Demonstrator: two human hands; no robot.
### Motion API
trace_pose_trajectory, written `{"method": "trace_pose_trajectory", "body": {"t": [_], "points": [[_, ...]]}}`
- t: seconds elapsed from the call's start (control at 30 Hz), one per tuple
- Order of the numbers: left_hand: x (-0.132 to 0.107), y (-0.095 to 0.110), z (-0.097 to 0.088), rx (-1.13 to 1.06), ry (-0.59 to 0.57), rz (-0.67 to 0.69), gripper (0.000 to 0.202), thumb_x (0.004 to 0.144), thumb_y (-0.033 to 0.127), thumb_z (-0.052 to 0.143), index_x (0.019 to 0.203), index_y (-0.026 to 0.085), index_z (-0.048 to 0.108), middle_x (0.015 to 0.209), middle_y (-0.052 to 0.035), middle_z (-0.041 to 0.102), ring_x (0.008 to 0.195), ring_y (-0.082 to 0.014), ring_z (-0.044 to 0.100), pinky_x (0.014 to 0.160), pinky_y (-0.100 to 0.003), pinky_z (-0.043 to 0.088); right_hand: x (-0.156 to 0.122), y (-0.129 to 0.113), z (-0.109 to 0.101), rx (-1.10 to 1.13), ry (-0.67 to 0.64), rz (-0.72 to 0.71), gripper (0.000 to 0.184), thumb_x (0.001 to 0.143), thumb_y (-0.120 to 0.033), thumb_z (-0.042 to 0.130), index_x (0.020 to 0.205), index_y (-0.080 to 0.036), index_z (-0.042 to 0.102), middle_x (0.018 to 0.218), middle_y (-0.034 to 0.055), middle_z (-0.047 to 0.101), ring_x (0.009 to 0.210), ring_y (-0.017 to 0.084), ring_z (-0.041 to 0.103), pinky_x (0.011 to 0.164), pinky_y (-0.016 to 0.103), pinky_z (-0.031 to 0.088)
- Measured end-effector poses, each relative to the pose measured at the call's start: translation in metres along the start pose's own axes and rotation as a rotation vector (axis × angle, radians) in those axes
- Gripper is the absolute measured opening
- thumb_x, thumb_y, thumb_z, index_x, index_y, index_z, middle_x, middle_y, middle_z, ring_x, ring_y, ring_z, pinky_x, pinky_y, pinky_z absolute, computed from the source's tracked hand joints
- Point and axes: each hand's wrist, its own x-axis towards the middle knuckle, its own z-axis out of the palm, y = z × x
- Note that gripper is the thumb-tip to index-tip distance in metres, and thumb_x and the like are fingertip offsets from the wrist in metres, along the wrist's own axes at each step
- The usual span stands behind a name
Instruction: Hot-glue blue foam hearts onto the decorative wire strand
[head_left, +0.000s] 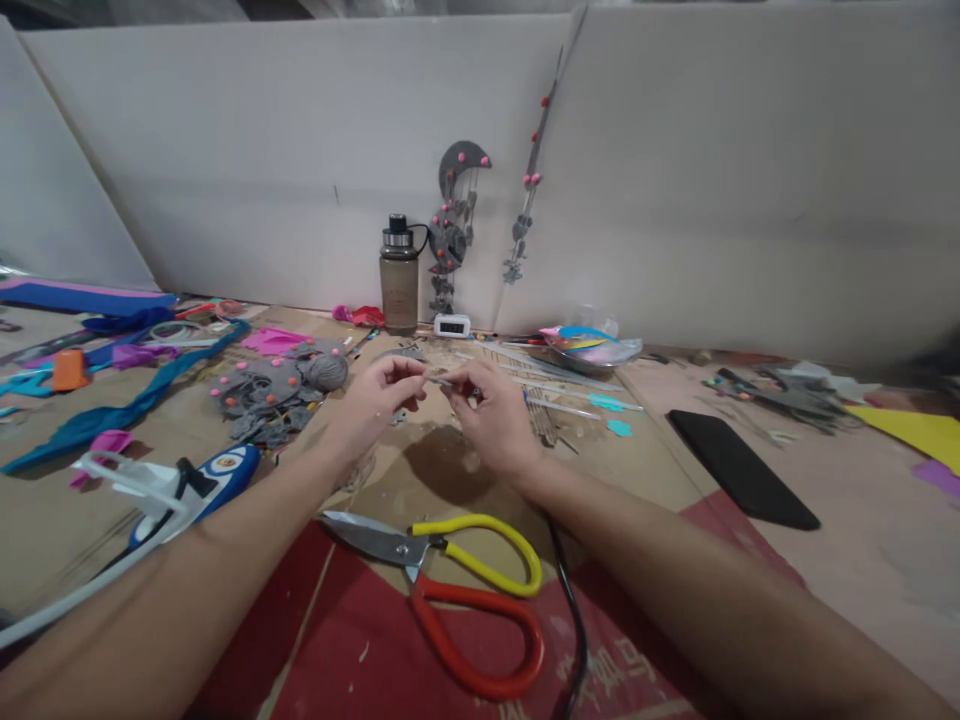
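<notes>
Above the middle of the cardboard-covered table, my left hand (386, 388) and my right hand (491, 410) almost meet. A small thin grey piece (438, 380) spans the gap between my fingertips. Both hands are closed in a pinch on it; its exact kind is too small to make out. Below my hands lie large scissors (409, 548) with one yellow and one red handle, blades pointing left. Left of my left hand sits a pile of grey felt pieces (262, 390) with pink and orange pompoms, beside a ball of grey yarn (324, 368).
A water bottle (399, 280) and a small white digital counter (452, 326) stand by the white board. Grey moon-shaped hangings (463, 165) lean there. A blue and white glue gun (217, 480) lies left, a black phone (739, 465) right. A black cable (571, 600) runs beside the scissors.
</notes>
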Motion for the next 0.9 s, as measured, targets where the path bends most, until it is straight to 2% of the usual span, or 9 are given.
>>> {"method": "trace_pose_trajectory", "body": {"t": [0.1,0.17,0.23,0.33,0.43,0.53,0.7,0.9], "points": [[-0.004,0.005,0.006,-0.131,-0.075,-0.071,0.024,0.077,0.035,0.065,0.090,0.015,0.059,0.069,0.0012,0.057,0.062,-0.0098,0.052,0.059,-0.023,0.041,-0.002,0.001,-0.001,-0.035,0.014,-0.063,0.017,0.083,-0.013,0.053,0.087,-0.021,0.067,0.089,0.0049,0.060,0.085,0.017,0.056,0.075,0.028,0.045],[-0.005,0.006,0.008,-0.131,-0.085,-0.070,0.028,0.072,0.032,0.071,0.092,0.015,0.060,0.073,0.0009,0.058,0.062,-0.0089,0.052,0.059,-0.023,0.041,-0.003,0.002,0.000,-0.006,0.011,-0.057,0.020,0.082,-0.010,0.053,0.090,-0.022,0.066,0.090,0.0045,0.060,0.084,0.016,0.056,0.075,0.029,0.046],[-0.004,0.003,0.008,-0.104,-0.058,-0.036,0.032,0.067,0.028,0.075,0.093,0.015,0.060,0.077,0.0007,0.059,0.064,-0.0091,0.053,0.060,-0.023,0.043,-0.003,0.003,0.003,0.093,0.028,0.009,0.023,0.081,-0.011,0.052,0.098,-0.022,0.063,0.090,0.0038,0.060,0.078,0.015,0.056,0.071,0.028,0.046],[0.000,-0.002,0.004,-0.071,-0.016,0.039,0.033,0.068,0.027,0.075,0.095,0.016,0.060,0.078,0.0005,0.060,0.067,-0.0101,0.055,0.063,-0.023,0.045,-0.004,0.005,0.008,0.287,0.084,0.161,0.026,0.084,-0.018,0.051,0.109,-0.019,0.054,0.092,0.0043,0.060,0.078,0.014,0.057,0.069,0.027,0.047],[0.001,-0.005,0.001,-0.013,0.019,0.089,0.036,0.068,0.027,0.075,0.099,0.017,0.060,0.087,-0.0020,0.063,0.077,-0.0124,0.058,0.069,-0.024,0.047,-0.004,0.007,0.013,0.432,0.061,0.291,0.022,0.087,-0.027,0.048,0.106,-0.018,0.052,0.092,0.0047,0.061,0.080,0.014,0.057,0.069,0.028,0.047],[0.000,-0.005,0.000,0.037,0.004,0.100,0.040,0.066,0.027,0.075,0.102,0.016,0.060,0.096,-0.0048,0.064,0.087,-0.0155,0.060,0.077,-0.027,0.048,-0.005,0.007,0.017,0.521,0.006,0.368,0.022,0.087,-0.035,0.047,0.101,-0.019,0.055,0.087,0.0027,0.061,0.074,0.013,0.057,0.063,0.026,0.047],[-0.001,-0.004,0.002,0.071,-0.063,0.102,0.041,0.067,0.024,0.074,0.105,0.016,0.059,0.101,-0.0059,0.065,0.093,-0.0163,0.061,0.086,-0.030,0.047,-0.007,0.005,0.019,0.566,-0.015,0.397,0.019,0.084,-0.033,0.052,0.096,-0.019,0.056,0.083,0.0007,0.060,0.068,0.011,0.054,0.059,0.023,0.045],[-0.002,-0.002,0.003,0.084,-0.066,0.104,0.037,0.069,0.019,0.069,0.105,0.016,0.060,0.102,-0.0064,0.065,0.094,-0.0161,0.060,0.086,-0.029,0.046,-0.005,0.006,0.016,0.567,0.021,0.408,0.021,0.085,-0.035,0.051,0.095,-0.019,0.059,0.084,0.0013,0.061,0.065,0.011,0.052,0.057,0.023,0.043]]}}
